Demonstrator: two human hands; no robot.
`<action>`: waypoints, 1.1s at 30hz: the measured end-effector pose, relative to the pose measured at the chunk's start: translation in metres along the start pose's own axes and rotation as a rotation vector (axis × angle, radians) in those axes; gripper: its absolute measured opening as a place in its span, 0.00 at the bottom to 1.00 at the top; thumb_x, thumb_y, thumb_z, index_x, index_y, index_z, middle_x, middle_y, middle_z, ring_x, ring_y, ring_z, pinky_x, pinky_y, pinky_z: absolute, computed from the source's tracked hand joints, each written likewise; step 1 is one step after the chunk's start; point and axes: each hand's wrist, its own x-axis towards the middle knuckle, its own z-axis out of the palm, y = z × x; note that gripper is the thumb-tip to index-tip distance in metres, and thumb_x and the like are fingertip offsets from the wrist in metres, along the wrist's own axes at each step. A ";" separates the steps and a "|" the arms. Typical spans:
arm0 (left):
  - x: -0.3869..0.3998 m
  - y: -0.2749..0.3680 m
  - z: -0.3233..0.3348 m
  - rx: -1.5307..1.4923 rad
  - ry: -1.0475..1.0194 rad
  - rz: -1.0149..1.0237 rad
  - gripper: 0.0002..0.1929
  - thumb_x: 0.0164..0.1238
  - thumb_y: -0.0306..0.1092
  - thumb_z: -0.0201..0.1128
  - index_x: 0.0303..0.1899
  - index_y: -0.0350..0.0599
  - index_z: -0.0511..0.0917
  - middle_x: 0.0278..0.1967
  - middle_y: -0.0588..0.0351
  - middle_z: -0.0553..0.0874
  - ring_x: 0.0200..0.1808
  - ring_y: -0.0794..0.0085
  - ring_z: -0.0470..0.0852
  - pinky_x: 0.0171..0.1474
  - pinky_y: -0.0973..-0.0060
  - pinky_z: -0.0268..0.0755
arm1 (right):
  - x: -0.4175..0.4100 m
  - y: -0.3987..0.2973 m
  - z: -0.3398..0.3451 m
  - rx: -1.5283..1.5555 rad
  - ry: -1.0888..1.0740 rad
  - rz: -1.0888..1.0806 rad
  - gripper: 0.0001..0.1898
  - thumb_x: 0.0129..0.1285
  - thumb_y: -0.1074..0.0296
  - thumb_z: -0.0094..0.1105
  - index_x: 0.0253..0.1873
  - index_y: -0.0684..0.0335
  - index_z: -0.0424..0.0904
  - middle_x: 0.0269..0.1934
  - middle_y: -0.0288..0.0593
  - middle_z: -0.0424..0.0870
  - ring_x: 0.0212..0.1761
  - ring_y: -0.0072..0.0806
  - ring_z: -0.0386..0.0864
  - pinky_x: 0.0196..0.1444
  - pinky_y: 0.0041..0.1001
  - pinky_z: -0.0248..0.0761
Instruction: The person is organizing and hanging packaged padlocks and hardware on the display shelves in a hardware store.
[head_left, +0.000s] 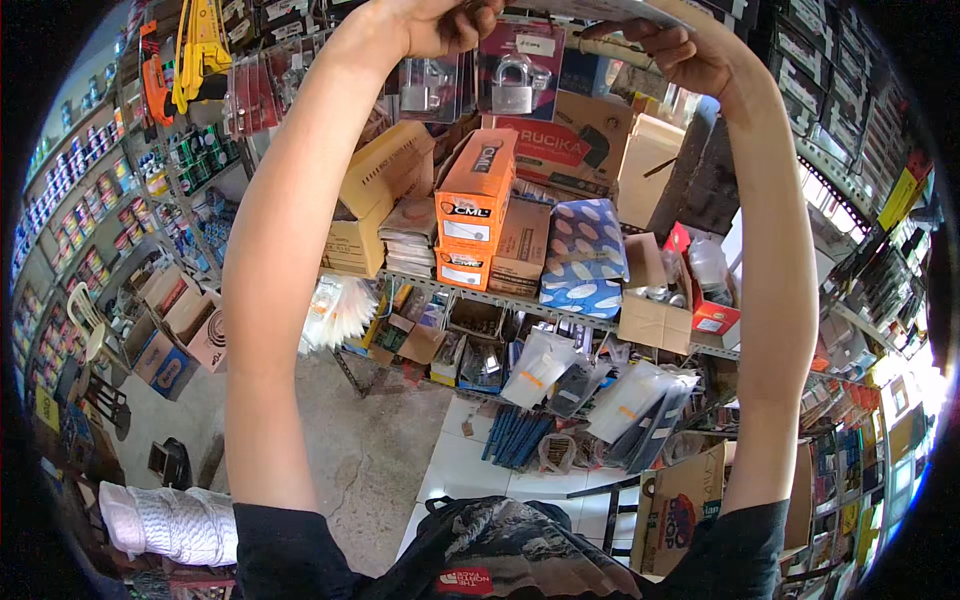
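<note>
Both my arms are raised high, so the hands sit at the upper rim of the view. A flat, pale grey object (611, 9) is cut off there, and its kind cannot be made out. My right hand (686, 60) holds it from below, fingers bent against its underside. Near its left end, my left hand (454, 28) has curled fingers; the top edge hides whether it grips the object. Just below and between the hands hang carded padlocks (513, 94) in clear packaging.
Ahead, a perforated metal shelf (517, 301) bears orange boxes (472, 195), a blue patterned box (585, 255) and open cartons (656, 319). Yellow and orange hand saws (201, 56) hang at left. A white rope bundle (169, 523) lies lower left; a large carton (679, 510) stands lower right.
</note>
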 end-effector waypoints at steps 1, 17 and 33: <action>-0.002 0.000 0.001 -0.016 -0.021 -0.005 0.14 0.70 0.38 0.53 0.23 0.51 0.71 0.15 0.69 0.72 0.16 0.85 0.71 0.15 0.89 0.58 | -0.002 0.000 -0.001 -0.067 0.003 0.007 0.10 0.69 0.67 0.46 0.38 0.68 0.73 0.16 0.26 0.68 0.11 0.07 0.63 0.09 0.08 0.55; -0.022 -0.008 0.008 0.058 -0.161 -0.047 0.14 0.71 0.38 0.50 0.23 0.51 0.72 0.14 0.69 0.71 0.15 0.86 0.68 0.17 0.87 0.59 | -0.014 0.027 -0.011 -0.372 0.154 -0.124 0.15 0.71 0.59 0.46 0.38 0.64 0.79 0.19 0.29 0.74 0.13 0.06 0.65 0.13 0.11 0.57; -0.018 -0.053 -0.007 0.908 0.040 0.431 0.23 0.73 0.51 0.48 0.33 0.37 0.78 0.19 0.56 0.82 0.21 0.77 0.81 0.26 0.77 0.71 | 0.024 0.120 0.034 -0.768 0.408 -0.568 0.16 0.71 0.62 0.46 0.50 0.72 0.74 0.34 0.56 0.81 0.36 0.33 0.78 0.43 0.30 0.70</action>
